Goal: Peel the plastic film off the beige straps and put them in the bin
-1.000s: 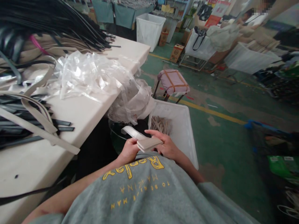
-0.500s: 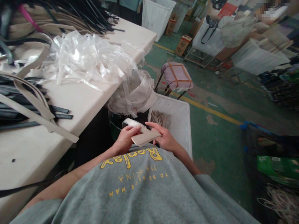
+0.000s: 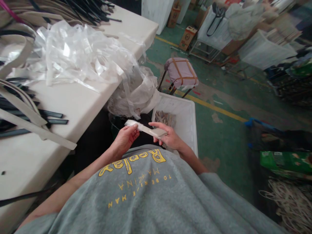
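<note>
From where I stand, the strip (image 3: pixel 146 130) is stretched between the person's two hands, just in front of the grey T-shirt (image 3: pixel 146 195) and clear of the worktop (image 3: pixel 56 97). It is flat, narrow and cream-coloured, slanting down from the left hand towards the right. Its far left end is whiter and glossier, with a squarish tip that catches the light; the right end looks broader and slightly thicker, as if doubled, though I can't make out how the layers lie. The left hand (image 3: pixel 124 138) pinches the whitish end between thumb and forefinger, its other fingers curled in. The right hand (image 3: pixel 170 139) is half closed around the broader end, forefinger reaching out along the top, other fingertips beneath.

Just beyond the right hand, a white bin (image 3: pixel 187 122) holds beige strips (image 3: pixel 167 118). On the worktop lie a tangle of shiny white film (image 3: pixel 83 58) and, nearer, dark strips (image 3: pixel 55 117) beside a long beige band (image 3: pixel 58 138).
</note>
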A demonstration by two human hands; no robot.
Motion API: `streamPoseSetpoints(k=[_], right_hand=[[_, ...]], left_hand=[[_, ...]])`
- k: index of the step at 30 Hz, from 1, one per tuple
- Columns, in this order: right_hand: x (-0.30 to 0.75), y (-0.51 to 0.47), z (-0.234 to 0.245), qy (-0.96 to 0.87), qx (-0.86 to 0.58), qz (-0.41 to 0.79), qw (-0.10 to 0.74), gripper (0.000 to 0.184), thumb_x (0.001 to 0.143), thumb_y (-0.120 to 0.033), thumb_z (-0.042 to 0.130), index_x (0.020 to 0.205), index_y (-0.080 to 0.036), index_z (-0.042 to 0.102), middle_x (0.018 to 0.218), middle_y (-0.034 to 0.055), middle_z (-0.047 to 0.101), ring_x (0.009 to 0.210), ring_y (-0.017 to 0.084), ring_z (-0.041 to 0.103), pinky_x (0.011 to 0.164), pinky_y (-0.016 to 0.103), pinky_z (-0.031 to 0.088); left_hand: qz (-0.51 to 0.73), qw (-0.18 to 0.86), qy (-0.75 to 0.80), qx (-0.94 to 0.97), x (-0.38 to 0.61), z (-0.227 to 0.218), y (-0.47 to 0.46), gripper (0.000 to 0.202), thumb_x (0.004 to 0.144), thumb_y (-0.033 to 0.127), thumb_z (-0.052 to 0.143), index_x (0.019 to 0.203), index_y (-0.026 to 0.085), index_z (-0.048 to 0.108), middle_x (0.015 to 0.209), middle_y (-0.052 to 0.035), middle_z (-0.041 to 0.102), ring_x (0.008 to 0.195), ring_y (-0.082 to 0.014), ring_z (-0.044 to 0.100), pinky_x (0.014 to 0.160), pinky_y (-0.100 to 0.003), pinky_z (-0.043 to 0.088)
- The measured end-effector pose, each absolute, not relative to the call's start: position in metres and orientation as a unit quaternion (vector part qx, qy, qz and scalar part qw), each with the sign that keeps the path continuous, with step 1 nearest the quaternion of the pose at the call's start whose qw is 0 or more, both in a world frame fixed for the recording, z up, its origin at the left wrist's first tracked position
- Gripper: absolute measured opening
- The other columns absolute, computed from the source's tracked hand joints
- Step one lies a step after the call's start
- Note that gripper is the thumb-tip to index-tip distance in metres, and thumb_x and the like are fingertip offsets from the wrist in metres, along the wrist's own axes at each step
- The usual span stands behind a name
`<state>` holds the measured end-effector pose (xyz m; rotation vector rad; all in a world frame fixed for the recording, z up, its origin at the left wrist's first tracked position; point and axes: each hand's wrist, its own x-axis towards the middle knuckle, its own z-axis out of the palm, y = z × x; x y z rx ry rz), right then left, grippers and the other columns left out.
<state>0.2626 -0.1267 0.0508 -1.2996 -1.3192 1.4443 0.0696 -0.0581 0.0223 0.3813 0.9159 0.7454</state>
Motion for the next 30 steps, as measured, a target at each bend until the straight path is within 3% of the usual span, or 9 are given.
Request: streamPoseSetpoints(k=[4,7,11,13,16,18,20,24,30], right_hand=[[0.258,-0.126,0.049,-0.512,-0.526,0.552,0.395,0.054,0.095,-0.041,0.057,0.142,-0.016,0.05,0.069,-0.0035,0.063,0.047,0.006,0.049,0.044,0.017,0.041],[0.256,-0.119,0.04,-0.505,-0.514,0.544,0.43,0.053,0.096,-0.046,0.056,0.14,-0.016,0.052,0.073,-0.0016,0.065,0.05,0.007,0.053,0.047,0.018,0.045],[0.275,-0.115,0.024,-0.476,-0.517,0.503,0.503,0.045,0.096,-0.048,0.054,0.13,-0.019,0.061,0.103,0.0063,0.072,0.053,0.006,0.054,0.055,0.023,0.053],[0.281,-0.115,0.02,-0.494,-0.526,0.467,0.511,0.039,0.095,-0.046,0.057,0.125,-0.023,0.066,0.122,0.008,0.068,0.062,0.007,0.058,0.062,0.025,0.055],[0.272,-0.115,0.02,-0.584,-0.493,0.42,0.49,0.034,0.09,-0.043,0.066,0.119,-0.026,0.071,0.138,0.0078,0.061,0.1,0.018,0.066,0.082,0.031,0.056],[0.26,-0.113,0.024,-0.643,-0.452,0.392,0.478,0.028,0.089,-0.041,0.069,0.111,-0.025,0.074,0.133,0.0084,0.064,0.112,0.021,0.064,0.093,0.035,0.053],[0.252,-0.11,0.028,-0.671,-0.425,0.375,0.478,0.023,0.09,-0.04,0.068,0.102,-0.023,0.077,0.12,0.0088,0.071,0.107,0.021,0.067,0.095,0.036,0.052],[0.259,-0.113,0.04,-0.637,-0.434,0.394,0.501,0.024,0.09,-0.042,0.068,0.091,-0.019,0.076,0.089,0.0073,0.074,0.081,0.018,0.069,0.077,0.032,0.053],[0.321,-0.18,0.07,-0.47,-0.489,0.534,0.504,0.04,0.076,-0.059,0.075,0.082,-0.02,0.071,0.061,0.0025,0.059,0.051,0.015,0.054,0.05,0.029,0.045]], left_hand=[[0.301,0.837,0.42,0.181,0.073,0.023,-0.06,0.013,0.078,0.017,0.08,0.081,0.011,0.069,0.072,-0.0031,0.068,0.064,-0.0097,0.064,0.064,-0.019,0.055],[0.275,0.852,0.403,0.188,0.077,0.032,-0.063,0.011,0.083,0.017,0.076,0.081,0.009,0.069,0.075,-0.0057,0.07,0.064,-0.0103,0.065,0.063,-0.019,0.055],[0.298,0.838,0.44,0.122,0.072,0.041,-0.057,0.008,0.086,0.011,0.07,0.079,0.012,0.066,0.068,-0.0011,0.066,0.056,-0.0077,0.061,0.059,-0.019,0.055],[0.291,0.842,0.443,0.101,0.07,0.042,-0.055,0.008,0.087,0.01,0.068,0.08,0.014,0.065,0.066,0.0003,0.064,0.054,-0.0075,0.06,0.058,-0.019,0.054],[0.265,0.854,0.437,0.095,0.071,0.041,-0.058,0.009,0.089,0.01,0.065,0.081,0.013,0.066,0.064,0.0001,0.064,0.054,-0.0081,0.06,0.06,-0.019,0.054],[0.245,0.861,0.434,0.102,0.073,0.042,-0.063,0.007,0.089,0.012,0.065,0.082,0.013,0.067,0.066,-0.0018,0.066,0.056,-0.0097,0.062,0.06,-0.02,0.054],[0.213,0.87,0.432,0.108,0.073,0.045,-0.068,0.007,0.089,0.016,0.065,0.086,0.012,0.069,0.07,-0.0043,0.069,0.057,-0.0129,0.064,0.06,-0.022,0.054],[0.19,0.885,0.418,0.077,0.075,0.044,-0.069,0.018,0.094,0.02,0.055,0.094,0.01,0.07,0.082,-0.0104,0.074,0.066,-0.0175,0.07,0.065,-0.027,0.058],[0.336,0.804,0.491,-0.01,0.086,0.019,-0.034,0.026,0.103,0.025,0.042,0.101,0.011,0.063,0.087,-0.012,0.074,0.077,-0.0181,0.074,0.068,-0.027,0.06]])
